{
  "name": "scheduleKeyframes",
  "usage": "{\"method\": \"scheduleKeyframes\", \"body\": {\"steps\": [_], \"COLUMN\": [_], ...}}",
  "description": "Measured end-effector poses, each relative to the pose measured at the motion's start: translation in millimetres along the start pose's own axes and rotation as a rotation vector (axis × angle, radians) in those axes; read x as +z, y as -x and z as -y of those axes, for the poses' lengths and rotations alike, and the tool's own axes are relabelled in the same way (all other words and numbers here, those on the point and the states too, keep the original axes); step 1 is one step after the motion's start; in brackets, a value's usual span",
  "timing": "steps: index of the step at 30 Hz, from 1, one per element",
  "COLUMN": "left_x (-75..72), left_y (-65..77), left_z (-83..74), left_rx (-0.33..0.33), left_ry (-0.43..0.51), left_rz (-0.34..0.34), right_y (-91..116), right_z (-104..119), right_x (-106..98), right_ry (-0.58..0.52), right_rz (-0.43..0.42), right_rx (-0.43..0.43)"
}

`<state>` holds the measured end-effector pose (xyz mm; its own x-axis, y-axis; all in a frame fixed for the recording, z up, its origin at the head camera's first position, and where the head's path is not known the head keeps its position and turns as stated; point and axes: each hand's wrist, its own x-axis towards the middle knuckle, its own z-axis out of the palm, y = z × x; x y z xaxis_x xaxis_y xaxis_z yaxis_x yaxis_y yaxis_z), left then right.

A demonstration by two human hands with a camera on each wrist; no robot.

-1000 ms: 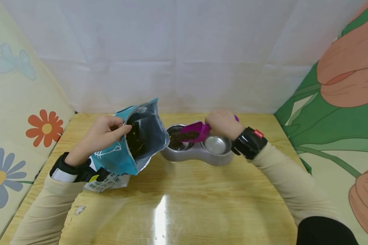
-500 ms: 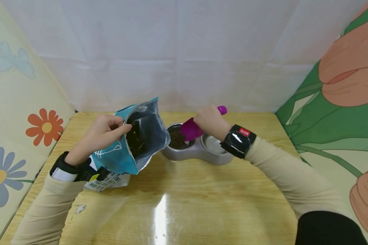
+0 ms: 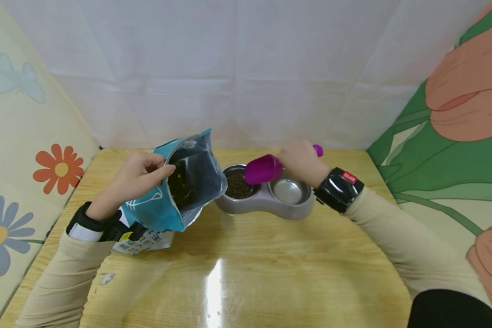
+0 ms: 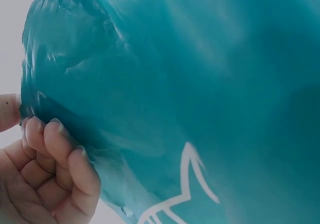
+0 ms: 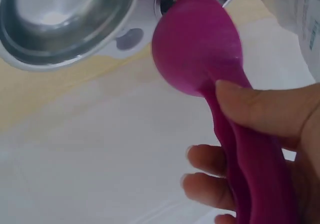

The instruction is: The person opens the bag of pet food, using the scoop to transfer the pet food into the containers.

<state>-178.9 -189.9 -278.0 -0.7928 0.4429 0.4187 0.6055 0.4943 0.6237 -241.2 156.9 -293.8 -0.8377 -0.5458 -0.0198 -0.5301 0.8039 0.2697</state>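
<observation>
- Brown pellets (image 3: 238, 187) lie in the left bowl (image 3: 234, 167) of a grey stand (image 3: 266, 203) on the desk (image 3: 295, 273); I judge that portion largely served.
- Bare metal shows in the right bowl (image 3: 289, 193); whether it wants any, I cannot tell.
- A magenta scoop (image 3: 263, 170), no pellets visible in it, hangs at the left bowl's near-right rim; contact is unclear to me.
- Its mouth points left at the pellets, its long axis slanting rightward and away to the handle.
- I see the right hand (image 3: 300, 161) with fingers (image 5: 207, 190) wrapped round that handle.
- The left hand (image 3: 136, 178) pinches the blue bag (image 3: 156, 212), its open mouth facing up and right, contents inside.
</observation>
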Motion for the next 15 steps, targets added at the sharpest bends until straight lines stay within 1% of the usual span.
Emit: {"method": "scheduleKeyframes", "body": {"steps": [4, 8, 10, 15], "left_x": [0.1, -0.5, -0.4, 1.1], "left_y": [-0.3, -0.5, -0.6, -0.4], "left_z": [1.9, 2.3, 2.8, 3.4], "left_rx": [-0.001, -0.003, -0.005, -0.012], "left_ry": [-0.021, -0.028, -0.032, -0.021], "left_rz": [-0.001, -0.001, 0.0, 0.001], "right_y": [11.0, 24.6, 32.3, 52.5], "right_z": [-15.0, -28.0, -33.1, -41.5], "right_x": [0.9, -0.5, -2.3, -9.6], "right_ry": [-0.142, -0.246, -0.276, -0.332], "right_rz": [0.064, 0.071, 0.067, 0.048], "right_rx": [0.044, 0.061, 0.053, -0.013]}}
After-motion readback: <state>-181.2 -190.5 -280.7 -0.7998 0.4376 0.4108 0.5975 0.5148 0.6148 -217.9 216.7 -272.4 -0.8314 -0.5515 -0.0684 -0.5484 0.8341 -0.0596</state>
